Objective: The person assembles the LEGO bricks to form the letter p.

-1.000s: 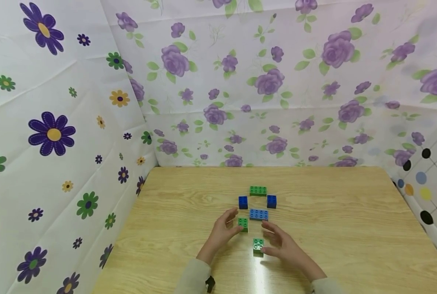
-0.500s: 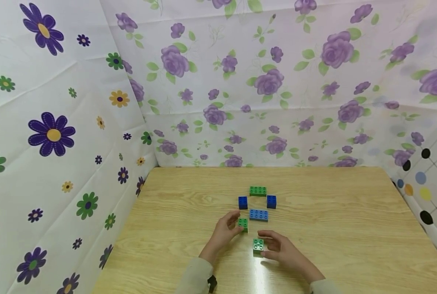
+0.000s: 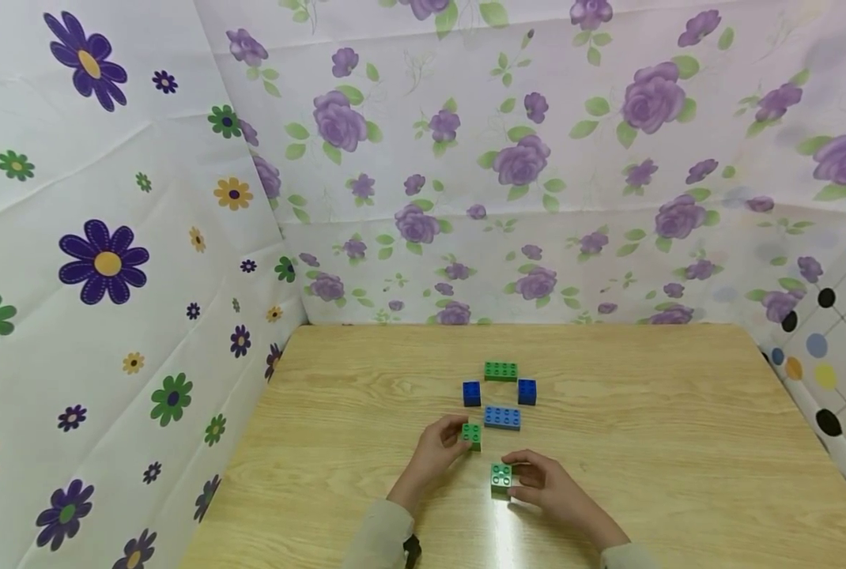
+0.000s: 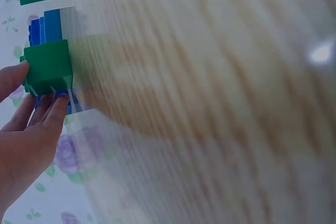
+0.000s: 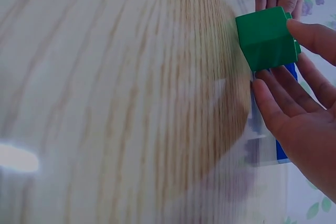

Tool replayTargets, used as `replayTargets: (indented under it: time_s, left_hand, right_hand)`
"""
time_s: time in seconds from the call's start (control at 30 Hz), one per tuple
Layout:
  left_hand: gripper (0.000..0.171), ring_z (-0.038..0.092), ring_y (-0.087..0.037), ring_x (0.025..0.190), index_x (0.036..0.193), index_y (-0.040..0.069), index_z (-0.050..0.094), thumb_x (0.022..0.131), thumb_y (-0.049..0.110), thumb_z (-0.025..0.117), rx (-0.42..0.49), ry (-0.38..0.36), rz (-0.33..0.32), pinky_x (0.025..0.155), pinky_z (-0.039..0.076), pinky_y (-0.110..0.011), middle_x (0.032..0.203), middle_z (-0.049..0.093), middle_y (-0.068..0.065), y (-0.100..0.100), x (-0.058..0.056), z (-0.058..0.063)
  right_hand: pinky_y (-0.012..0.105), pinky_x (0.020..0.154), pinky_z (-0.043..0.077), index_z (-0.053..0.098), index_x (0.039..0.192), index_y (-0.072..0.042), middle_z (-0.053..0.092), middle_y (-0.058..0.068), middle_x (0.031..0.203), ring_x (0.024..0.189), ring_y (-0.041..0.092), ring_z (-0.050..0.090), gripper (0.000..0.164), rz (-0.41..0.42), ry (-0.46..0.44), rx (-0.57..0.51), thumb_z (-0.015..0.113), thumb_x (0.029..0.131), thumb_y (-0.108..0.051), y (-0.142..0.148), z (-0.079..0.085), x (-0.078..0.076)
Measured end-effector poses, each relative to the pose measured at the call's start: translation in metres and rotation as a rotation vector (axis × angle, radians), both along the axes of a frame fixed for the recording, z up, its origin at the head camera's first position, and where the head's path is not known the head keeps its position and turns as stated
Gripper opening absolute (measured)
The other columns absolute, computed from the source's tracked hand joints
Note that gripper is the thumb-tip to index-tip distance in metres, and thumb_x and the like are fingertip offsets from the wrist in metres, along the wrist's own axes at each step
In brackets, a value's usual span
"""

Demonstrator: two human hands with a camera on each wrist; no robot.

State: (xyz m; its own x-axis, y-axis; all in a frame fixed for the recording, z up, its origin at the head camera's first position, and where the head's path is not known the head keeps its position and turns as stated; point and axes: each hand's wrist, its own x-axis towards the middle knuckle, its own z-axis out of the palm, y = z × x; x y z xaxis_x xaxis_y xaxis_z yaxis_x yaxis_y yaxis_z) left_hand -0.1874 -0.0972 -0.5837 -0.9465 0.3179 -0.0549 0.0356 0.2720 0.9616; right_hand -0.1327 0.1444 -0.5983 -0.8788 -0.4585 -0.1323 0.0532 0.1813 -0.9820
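Note:
In the head view my left hand pinches a small green toy brick with four-cornered studs on top, coming at it from the left. The left wrist view shows the thumb at one edge of this brick and the fingertips along the opposite side. Nearer to me, my right hand holds a second small green brick from its right side. Thumb and fingers lie on either side of that brick in the right wrist view. Both bricks sit on the wooden table, apart from each other.
Just beyond the hands lies a long light-blue brick. Two small dark-blue bricks, a left one and a right one, flank the space behind it. A long green brick is farthest back. Flower-patterned cloth hangs behind the table.
My right hand has drawn back toward me and closed in on the nearer green brick. The left fingers have come in closer around the other green brick. The bricks have stayed in place.

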Motion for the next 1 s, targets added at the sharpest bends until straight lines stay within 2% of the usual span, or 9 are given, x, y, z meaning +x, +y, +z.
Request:
replayTargets:
  time_s: [0.13,0.47,0.57,0.7,0.77,1.0]
  left_hand:
    - [0.040,0.051,-0.036,0.123,0.127,-0.007,0.054,0.089,-0.001,0.066,-0.013,0.017,-0.005,0.102,0.046,-0.041,0.129,0.056,-0.022,-0.001,0.001,-0.003]
    - [0.038,0.053,-0.033,0.122,0.126,-0.005,0.056,0.090,-0.001,0.066,0.001,-0.003,0.020,0.101,0.047,-0.037,0.127,0.057,-0.018,0.001,0.000,-0.005]
    - [0.038,0.053,-0.035,0.121,0.126,-0.007,0.055,0.089,-0.003,0.065,0.012,0.003,0.020,0.101,0.047,-0.038,0.126,0.057,-0.020,0.001,0.002,-0.001]
    - [0.038,0.051,-0.040,0.121,0.125,-0.012,0.053,0.089,-0.008,0.063,0.027,0.005,0.019,0.101,0.046,-0.046,0.126,0.055,-0.026,0.003,0.006,0.010]
    - [0.037,0.051,-0.042,0.121,0.125,-0.013,0.053,0.089,-0.009,0.062,0.026,0.002,0.021,0.101,0.045,-0.049,0.126,0.055,-0.028,0.004,0.007,0.012]
    - [0.037,0.052,-0.035,0.122,0.125,-0.007,0.056,0.089,-0.004,0.064,0.019,-0.009,0.025,0.101,0.047,-0.039,0.126,0.057,-0.020,0.001,0.001,-0.001]
  right_hand:
    - [0.038,0.098,0.049,0.053,0.130,0.000,0.055,0.016,0.129,0.119,0.032,0.055,0.047,-0.011,0.006,0.012,0.070,0.090,-0.019,0.000,0.001,0.001]
    - [0.034,0.096,0.051,0.055,0.127,0.001,0.057,0.017,0.126,0.117,0.034,0.056,0.043,-0.028,-0.009,-0.015,0.070,0.089,-0.014,-0.001,0.001,0.000]
    - [0.034,0.095,0.052,0.054,0.127,0.001,0.057,0.017,0.126,0.117,0.034,0.056,0.042,-0.025,-0.008,-0.015,0.069,0.090,-0.013,-0.001,0.000,-0.001]
    - [0.038,0.095,0.052,0.055,0.126,0.000,0.058,0.016,0.125,0.116,0.034,0.057,0.041,-0.025,0.008,0.014,0.069,0.091,-0.015,-0.001,0.000,-0.001]
    - [0.037,0.094,0.052,0.056,0.126,-0.002,0.058,0.015,0.124,0.114,0.033,0.058,0.040,-0.026,0.019,0.037,0.069,0.091,-0.017,0.000,0.000,-0.001]
    - [0.029,0.091,0.053,0.058,0.125,-0.006,0.060,0.011,0.123,0.111,0.026,0.059,0.040,-0.051,0.050,0.080,0.069,0.090,-0.021,0.004,0.000,-0.004]
